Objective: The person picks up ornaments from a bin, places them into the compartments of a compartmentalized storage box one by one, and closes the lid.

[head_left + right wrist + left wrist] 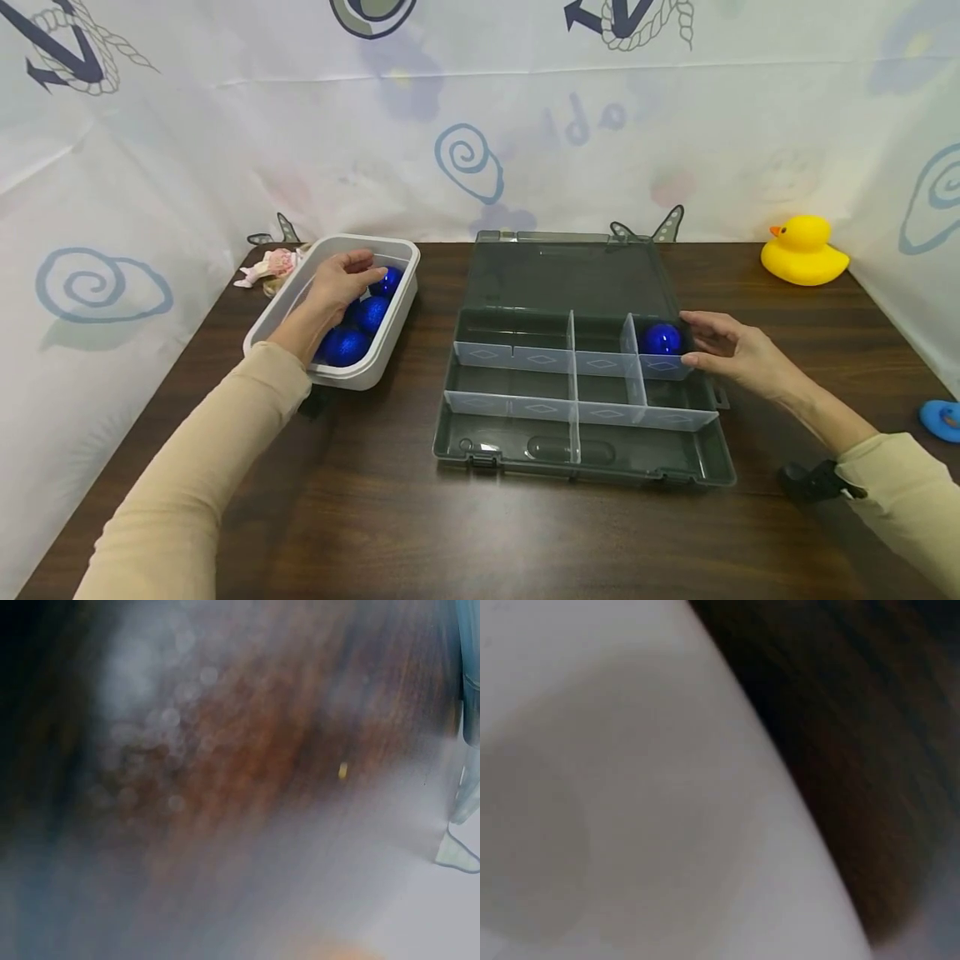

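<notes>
In the head view, my left hand (pixel 341 287) reaches over a white tub (pixel 405 312) of several blue balls (pixel 345 346). Its fingers are extended, their tips at the rearmost shiny ball (pixel 387 283); whether they touch it is unclear. A grey clear-plastic divided box (pixel 498 433) lies with its lid (pixel 562 275) folded back. One shiny blue ball (pixel 662 339) sits in its back right compartment. Beside that ball, my right hand (pixel 731 350) is at the box's right side, fingers and thumb apart and loosely bent. The left wrist view shows a blurred white surface (pixel 667 787).
A yellow rubber duck (pixel 806 252) stands at the table's back right, and a blue object (pixel 941 419) lies at the right edge. Behind the tub is a small pink-and-white figure (pixel 272 265). A printed white curtain (pixel 525 150) closes off the back and sides.
</notes>
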The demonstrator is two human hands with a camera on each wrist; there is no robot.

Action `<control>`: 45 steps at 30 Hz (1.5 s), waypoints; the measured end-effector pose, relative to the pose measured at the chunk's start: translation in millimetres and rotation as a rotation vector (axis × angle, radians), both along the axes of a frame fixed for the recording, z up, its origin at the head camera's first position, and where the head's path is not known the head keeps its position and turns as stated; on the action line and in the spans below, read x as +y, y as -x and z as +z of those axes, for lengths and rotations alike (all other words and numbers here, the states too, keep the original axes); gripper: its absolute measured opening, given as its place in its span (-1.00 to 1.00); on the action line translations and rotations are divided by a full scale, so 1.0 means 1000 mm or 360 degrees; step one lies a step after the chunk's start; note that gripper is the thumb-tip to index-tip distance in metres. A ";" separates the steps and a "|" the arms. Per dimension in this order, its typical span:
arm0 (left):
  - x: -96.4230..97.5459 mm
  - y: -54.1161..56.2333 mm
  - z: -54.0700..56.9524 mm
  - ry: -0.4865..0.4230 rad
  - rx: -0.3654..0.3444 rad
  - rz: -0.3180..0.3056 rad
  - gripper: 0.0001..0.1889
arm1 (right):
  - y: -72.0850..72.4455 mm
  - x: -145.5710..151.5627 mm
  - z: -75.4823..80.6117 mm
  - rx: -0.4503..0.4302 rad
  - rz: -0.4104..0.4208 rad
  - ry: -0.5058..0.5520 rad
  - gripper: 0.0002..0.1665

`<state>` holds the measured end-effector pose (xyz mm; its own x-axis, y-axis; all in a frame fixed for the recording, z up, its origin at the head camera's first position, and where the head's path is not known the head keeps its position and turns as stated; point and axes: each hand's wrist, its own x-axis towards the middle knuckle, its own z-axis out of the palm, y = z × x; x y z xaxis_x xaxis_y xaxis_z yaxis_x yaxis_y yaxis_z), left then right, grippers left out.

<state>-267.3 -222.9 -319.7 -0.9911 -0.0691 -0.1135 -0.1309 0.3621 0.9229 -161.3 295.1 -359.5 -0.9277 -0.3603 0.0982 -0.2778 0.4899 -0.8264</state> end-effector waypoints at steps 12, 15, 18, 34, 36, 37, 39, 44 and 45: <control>0.008 0.006 -0.007 0.0381 0.0055 -0.0033 -0.46 | 0.000 -0.001 0.000 0.0001 -0.0009 0.0004 -0.27; 0.008 0.005 -0.008 0.0427 -0.0024 -0.0020 -0.43 | 0.001 0.000 -0.001 0.0001 -0.0008 0.0004 -0.27; 0.006 0.005 -0.008 0.0444 -0.0080 -0.0013 -0.41 | 0.000 0.000 -0.003 0.0002 -0.0008 0.0001 -0.27; 0.007 -0.023 0.042 -0.0127 0.0062 -0.0022 -0.35 | 0.000 0.000 0.002 0.0005 -0.0004 -0.0007 -0.28; 0.015 -0.029 0.050 -0.0198 0.0080 -0.0074 -0.35 | 0.001 0.001 0.003 -0.0008 -0.0004 0.0000 -0.27; 0.022 -0.032 0.053 -0.0223 0.0088 -0.0109 -0.36 | 0.001 0.001 0.003 -0.0011 -0.0005 0.0002 -0.27; 0.037 -0.036 0.057 -0.0269 0.0109 -0.0195 -0.39 | 0.001 0.002 0.003 -0.0020 -0.0006 0.0009 -0.27; 0.087 -0.046 0.057 -0.0139 0.0150 -0.0474 -0.45 | 0.001 0.002 0.001 -0.0015 -0.0005 0.0023 -0.27; 0.098 -0.047 0.056 -0.0084 0.0158 -0.0527 -0.45 | 0.001 0.002 0.001 -0.0012 -0.0005 0.0028 -0.28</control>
<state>-219.8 -124.4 -263.3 -0.9651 0.2617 -0.0100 0.0773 0.3213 0.9438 -162.6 297.5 -358.8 -0.9295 -0.3556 0.0976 -0.2699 0.4758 -0.8371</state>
